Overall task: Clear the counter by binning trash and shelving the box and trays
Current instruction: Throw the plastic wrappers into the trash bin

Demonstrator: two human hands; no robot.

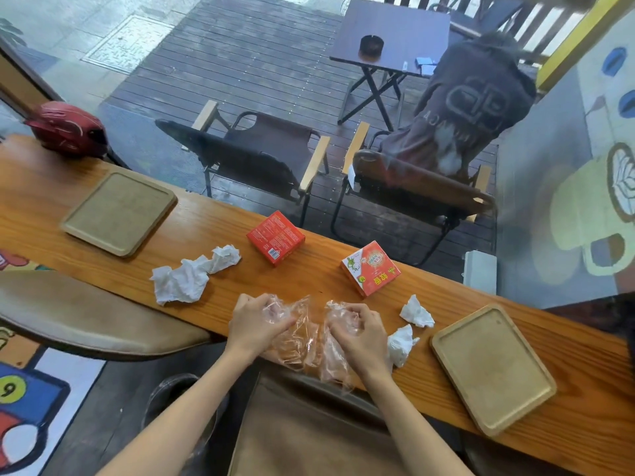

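On the wooden counter [309,266], my left hand [256,319] and my right hand [355,326] are both closed on a crumpled clear plastic wrapper [304,341] at the near edge. Two red boxes lie beyond them: one [276,238] in the middle, one [371,268] to its right. A large crumpled white tissue [192,274] lies to the left. Two smaller tissues [416,312] [400,345] sit right of my right hand. One wooden tray [120,211] rests at the far left, another wooden tray [493,367] at the right.
A red helmet [68,128] sits at the counter's far left end. Padded stools stand below the counter: one [86,317] at left, one [309,431] under my arms. A bin [171,396] shows between them. Behind the window are chairs, a folding table and a seated person.
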